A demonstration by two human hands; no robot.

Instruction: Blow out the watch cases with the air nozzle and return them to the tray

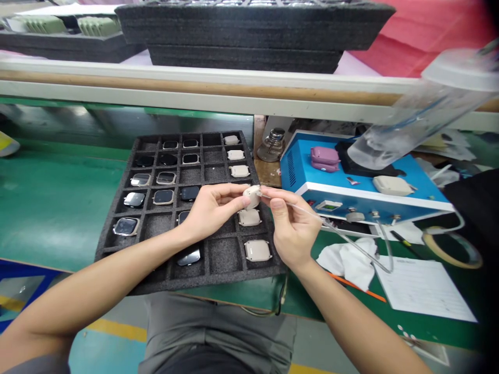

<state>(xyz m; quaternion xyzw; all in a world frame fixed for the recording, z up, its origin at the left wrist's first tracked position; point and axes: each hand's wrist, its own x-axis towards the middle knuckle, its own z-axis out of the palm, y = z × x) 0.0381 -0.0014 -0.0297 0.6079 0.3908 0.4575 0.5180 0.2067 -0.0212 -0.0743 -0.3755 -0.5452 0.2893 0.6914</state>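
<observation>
Over the right side of a black foam tray (113,228), my left hand (210,208) pinches a beige watch case (252,195) between thumb and fingers, tilted on edge. Close to it, my right hand (294,223) is closed around the end of a thin clear tube (343,234); the tip meets or nearly meets the case, I cannot tell which. Beneath my hands the tray's right column holds more beige watch cases (257,250). Watch bodies with dark glass faces (163,197) lie in the columns to the left. Some compartments are partly hidden by my left hand and forearm.
At right stands a blue control box (296,161) with purple cases (325,157), a beige case (392,185) and a clear cylinder (382,137) on top. White cloths (354,259), a paper sheet (424,285) and tape (452,249) lie nearby. A shelf (195,93) with foam trays crosses above.
</observation>
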